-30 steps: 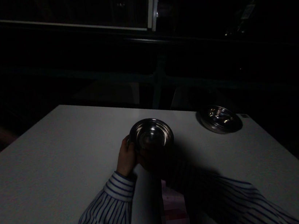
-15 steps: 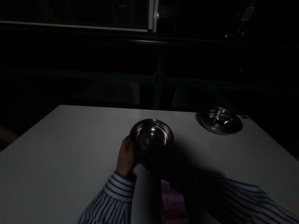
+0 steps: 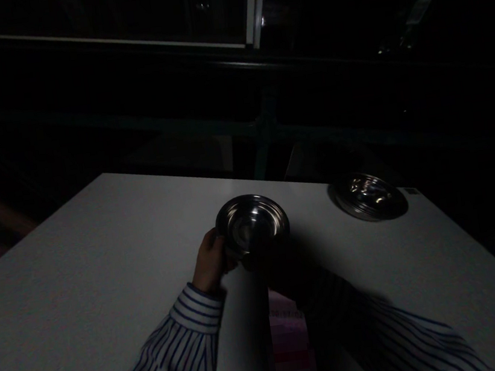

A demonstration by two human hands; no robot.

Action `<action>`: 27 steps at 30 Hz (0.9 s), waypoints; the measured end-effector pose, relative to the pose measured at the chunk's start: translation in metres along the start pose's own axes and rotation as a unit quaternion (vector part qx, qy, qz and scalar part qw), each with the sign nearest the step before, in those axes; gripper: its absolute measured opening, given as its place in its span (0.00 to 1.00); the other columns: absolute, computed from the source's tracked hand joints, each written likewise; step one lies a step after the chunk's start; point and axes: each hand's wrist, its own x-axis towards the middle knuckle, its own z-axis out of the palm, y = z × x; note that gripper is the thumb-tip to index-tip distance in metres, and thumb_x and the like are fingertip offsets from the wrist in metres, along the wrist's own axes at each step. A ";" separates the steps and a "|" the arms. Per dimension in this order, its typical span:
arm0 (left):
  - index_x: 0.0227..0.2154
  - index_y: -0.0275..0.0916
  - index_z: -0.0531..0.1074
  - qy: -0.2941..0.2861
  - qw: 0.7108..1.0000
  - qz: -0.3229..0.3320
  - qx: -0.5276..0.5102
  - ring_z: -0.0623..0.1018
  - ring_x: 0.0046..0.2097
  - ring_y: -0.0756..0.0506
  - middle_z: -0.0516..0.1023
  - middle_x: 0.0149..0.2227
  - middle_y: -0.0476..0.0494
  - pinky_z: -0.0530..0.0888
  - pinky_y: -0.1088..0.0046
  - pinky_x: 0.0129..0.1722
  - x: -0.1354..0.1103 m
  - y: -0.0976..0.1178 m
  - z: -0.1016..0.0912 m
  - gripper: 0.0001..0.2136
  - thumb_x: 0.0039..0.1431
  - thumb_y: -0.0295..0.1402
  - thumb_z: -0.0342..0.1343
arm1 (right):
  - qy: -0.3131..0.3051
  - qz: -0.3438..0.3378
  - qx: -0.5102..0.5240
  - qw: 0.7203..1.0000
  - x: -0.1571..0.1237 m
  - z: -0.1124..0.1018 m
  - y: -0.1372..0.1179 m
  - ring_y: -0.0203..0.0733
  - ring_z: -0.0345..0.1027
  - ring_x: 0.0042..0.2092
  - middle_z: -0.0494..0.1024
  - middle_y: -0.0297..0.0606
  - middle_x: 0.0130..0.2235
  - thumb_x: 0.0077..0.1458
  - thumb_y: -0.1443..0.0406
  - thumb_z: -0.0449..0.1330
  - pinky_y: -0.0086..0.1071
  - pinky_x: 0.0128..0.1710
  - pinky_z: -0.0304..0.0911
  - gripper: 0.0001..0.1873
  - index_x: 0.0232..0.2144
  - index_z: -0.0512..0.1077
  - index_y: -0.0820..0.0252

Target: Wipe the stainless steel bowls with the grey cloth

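Note:
A shiny steel bowl [image 3: 248, 219] is near the middle of the white table, its hollow side facing up. My left hand [image 3: 210, 263] is closed on its left rim, thumb at the edge. My right hand [image 3: 286, 268] is a dark shape in deep shadow at the bowl's near right side. Its fingers are lost in the dark, so whether it touches the bowl does not show. Striped cuffs cover both wrists. Beneath the right forearm lies a pinkish-purple thing [image 3: 288, 323], partly blurred out.
More steel bowlware [image 3: 370, 198], perhaps stacked, stands at the far right corner of the white table [image 3: 104, 271]. A small label [image 3: 411, 190] is on the table beside it. Beyond the table's back edge are dark bars, a pale frame and a clear plastic bottle [image 3: 420, 7].
My right hand has shifted slightly right and down along the bowl's near side. The left hand keeps its hold on the rim. The whole view has shifted slightly.

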 end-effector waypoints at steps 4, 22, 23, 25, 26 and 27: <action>0.45 0.31 0.63 -0.007 1.000 0.003 0.007 0.67 0.13 0.51 0.70 0.13 0.51 0.60 0.81 0.12 0.002 -0.001 -0.003 0.20 0.51 0.37 0.49 | -0.024 -0.008 -0.015 1.000 -0.004 0.000 0.005 0.46 0.70 0.38 0.76 0.41 0.38 0.59 0.65 0.50 0.40 0.32 0.66 0.11 0.38 0.72 0.58; 0.54 0.32 0.59 -0.024 1.000 0.006 -0.015 0.66 0.13 0.52 0.69 0.14 0.54 0.61 0.79 0.12 0.004 -0.003 -0.009 0.28 0.48 0.33 0.51 | 0.058 -0.034 -0.016 0.998 0.023 0.017 -0.013 0.45 0.68 0.36 0.74 0.39 0.27 0.58 0.68 0.50 0.44 0.37 0.63 0.11 0.32 0.72 0.63; 0.54 0.33 0.60 -0.023 1.000 0.005 -0.015 0.66 0.13 0.52 0.69 0.14 0.54 0.61 0.79 0.12 0.004 -0.003 -0.009 0.27 0.48 0.33 0.52 | 0.055 -0.032 -0.016 0.998 0.023 0.016 -0.013 0.45 0.68 0.35 0.74 0.39 0.27 0.58 0.68 0.49 0.44 0.36 0.63 0.11 0.32 0.72 0.63; 0.53 0.33 0.61 -0.024 1.000 0.005 -0.017 0.65 0.13 0.53 0.68 0.14 0.55 0.60 0.80 0.12 0.004 -0.003 -0.008 0.26 0.49 0.33 0.52 | 0.063 -0.039 -0.019 0.997 0.019 0.012 -0.012 0.46 0.68 0.37 0.75 0.40 0.30 0.58 0.68 0.49 0.44 0.36 0.64 0.11 0.35 0.72 0.63; 0.52 0.34 0.62 -0.026 0.999 0.006 -0.017 0.65 0.13 0.53 0.68 0.13 0.55 0.60 0.80 0.12 0.004 -0.003 -0.008 0.25 0.49 0.33 0.52 | 0.067 -0.043 -0.021 0.997 0.015 0.009 -0.012 0.47 0.68 0.38 0.76 0.41 0.32 0.58 0.68 0.49 0.44 0.36 0.64 0.12 0.38 0.72 0.63; 0.51 0.33 0.62 -0.026 0.999 0.009 -0.017 0.65 0.13 0.53 0.68 0.13 0.55 0.61 0.80 0.12 0.003 -0.003 -0.007 0.24 0.49 0.34 0.52 | 0.068 -0.041 -0.023 0.997 0.011 0.006 -0.010 0.47 0.69 0.39 0.76 0.42 0.34 0.58 0.68 0.50 0.43 0.36 0.65 0.12 0.40 0.71 0.63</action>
